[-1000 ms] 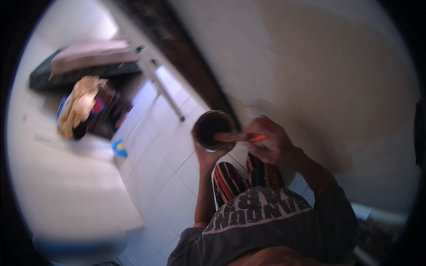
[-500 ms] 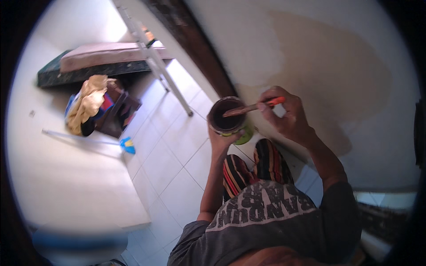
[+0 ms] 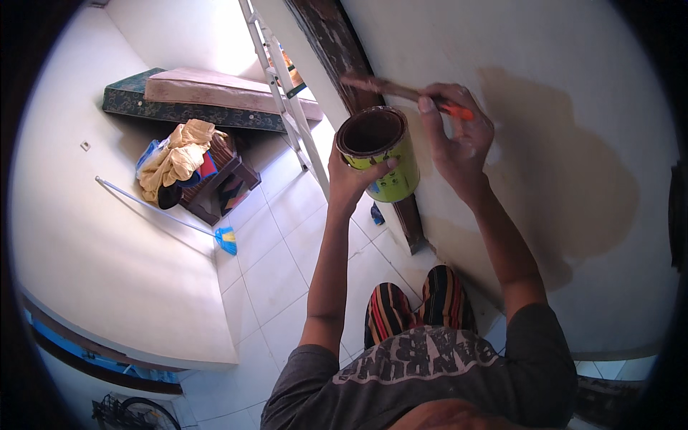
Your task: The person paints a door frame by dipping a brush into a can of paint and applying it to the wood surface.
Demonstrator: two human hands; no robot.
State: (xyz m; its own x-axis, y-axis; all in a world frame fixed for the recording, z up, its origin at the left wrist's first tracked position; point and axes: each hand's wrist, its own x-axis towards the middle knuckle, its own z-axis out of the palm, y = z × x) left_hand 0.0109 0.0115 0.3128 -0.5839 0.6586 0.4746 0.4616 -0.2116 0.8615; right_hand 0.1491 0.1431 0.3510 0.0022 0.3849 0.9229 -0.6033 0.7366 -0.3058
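Observation:
My left hand point(image 3: 350, 179) is wrapped round a yellow-green paint can point(image 3: 398, 175), its thumb across the front. The can is open at the top, with dark brown paint smeared over its rim and inner wall. My right hand point(image 3: 461, 143) grips a paintbrush point(image 3: 401, 91) by its orange-ended handle. The brush lies above and beyond the can's mouth, its brown-coated bristles pointing left. Behind the bristle tip runs a dark brown wooden door frame point(image 3: 330, 39); whether they touch I cannot tell.
A white ladder point(image 3: 290, 115) leans beyond the doorway. Farther left are stacked mattresses point(image 3: 222, 89), a heap with tan cloth point(image 3: 183, 154) and a blue broom point(image 3: 224, 240) against the wall. A pale wall point(image 3: 573, 143) rises close on my right. A bicycle point(image 3: 140, 414) stands at lower left.
The paintbrush has come up out of the can's mouth and moved toward the door frame. Both hands and the can sit higher in view, and the view itself has shifted.

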